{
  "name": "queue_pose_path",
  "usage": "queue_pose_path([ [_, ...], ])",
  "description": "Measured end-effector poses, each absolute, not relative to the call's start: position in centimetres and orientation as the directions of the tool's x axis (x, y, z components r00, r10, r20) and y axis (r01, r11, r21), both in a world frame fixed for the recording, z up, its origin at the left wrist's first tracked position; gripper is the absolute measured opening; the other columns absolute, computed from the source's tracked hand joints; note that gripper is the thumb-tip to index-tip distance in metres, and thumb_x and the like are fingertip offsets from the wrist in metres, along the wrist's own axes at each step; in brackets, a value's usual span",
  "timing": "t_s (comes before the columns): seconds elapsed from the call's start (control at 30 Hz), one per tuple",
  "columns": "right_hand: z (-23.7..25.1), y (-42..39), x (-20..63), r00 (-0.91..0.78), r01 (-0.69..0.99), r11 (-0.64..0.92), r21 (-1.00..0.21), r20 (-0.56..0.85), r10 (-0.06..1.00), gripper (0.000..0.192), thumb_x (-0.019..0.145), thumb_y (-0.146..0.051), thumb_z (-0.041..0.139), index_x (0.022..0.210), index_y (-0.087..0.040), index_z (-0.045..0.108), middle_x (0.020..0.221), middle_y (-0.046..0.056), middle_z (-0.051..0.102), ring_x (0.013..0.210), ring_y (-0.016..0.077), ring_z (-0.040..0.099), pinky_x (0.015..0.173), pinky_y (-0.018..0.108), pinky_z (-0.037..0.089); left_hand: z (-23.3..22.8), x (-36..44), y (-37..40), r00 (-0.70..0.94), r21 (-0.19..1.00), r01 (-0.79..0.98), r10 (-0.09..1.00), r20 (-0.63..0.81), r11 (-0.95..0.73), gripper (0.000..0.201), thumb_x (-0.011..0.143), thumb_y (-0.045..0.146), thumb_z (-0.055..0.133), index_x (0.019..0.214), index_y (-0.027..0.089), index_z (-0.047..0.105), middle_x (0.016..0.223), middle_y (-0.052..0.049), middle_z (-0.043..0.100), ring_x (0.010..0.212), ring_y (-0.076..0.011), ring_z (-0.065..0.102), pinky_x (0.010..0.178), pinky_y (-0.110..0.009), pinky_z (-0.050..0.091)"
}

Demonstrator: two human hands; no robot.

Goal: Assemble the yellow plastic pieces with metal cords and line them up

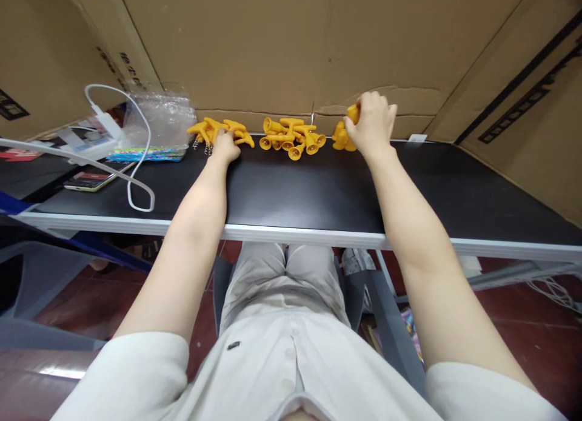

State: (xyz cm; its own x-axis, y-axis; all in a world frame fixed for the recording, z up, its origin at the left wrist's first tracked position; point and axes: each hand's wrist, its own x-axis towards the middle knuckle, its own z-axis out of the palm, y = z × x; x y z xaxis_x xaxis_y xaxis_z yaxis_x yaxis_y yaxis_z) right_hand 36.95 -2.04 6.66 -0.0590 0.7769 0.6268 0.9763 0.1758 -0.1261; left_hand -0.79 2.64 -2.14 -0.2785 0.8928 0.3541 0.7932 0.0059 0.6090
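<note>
Apparently | left hand (226,147) touched spiral-ended pieces (213,130), grip unclear | right hand (375,122) pinched yellow piece (353,113) | hasty tug likely risked tangling spirals (208,150)

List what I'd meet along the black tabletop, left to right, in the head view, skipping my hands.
Phone, clear plastic bag, yellow pieces with metal spirals, yellow cup-ended pieces, more yellow pieces, small white tag.

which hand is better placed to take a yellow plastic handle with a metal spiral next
Probably the left hand: it is right at the yellow plastic handles with metal spirals, while the right hand is farther right, around another yellow plastic piece.
</note>
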Motion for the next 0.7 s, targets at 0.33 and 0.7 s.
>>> queue_pose_path([
  [0.33,5.7,0.1,42.9,0.513,0.811,-0.222,-0.541,0.477,0.714,0.035,0.103,-0.006,0.066,0.138,-0.005,0.069,0.152,0.034,0.061,0.144,0.0379,0.062,0.114,0.044,0.044,-1.8,-0.6,2.2,-0.255,0.557,0.830,0.893,0.370,0.006,0.043,0.073,0.015,0.065,0.114,0.011,0.078,0.154,-0.023,0.064,0.154,-0.0396,0.055,0.136,-0.044,0.038],
  [0.7,2.5,1.4,46.0,0.460,0.786,-0.229,-0.574,0.296,0.837,0.020,0.096,-0.016,0.073,0.116,-0.019,0.074,0.145,0.021,0.071,0.141,0.0391,0.067,0.118,0.047,0.052,-1.3,-0.5,1.6,-0.294,0.618,0.786,0.875,0.385,-0.007,0.025,0.070,0.025,0.067,0.064,0.025,0.042,0.098,-0.010,0.069,0.144,-0.0315,0.056,0.128,-0.046,0.033],
])
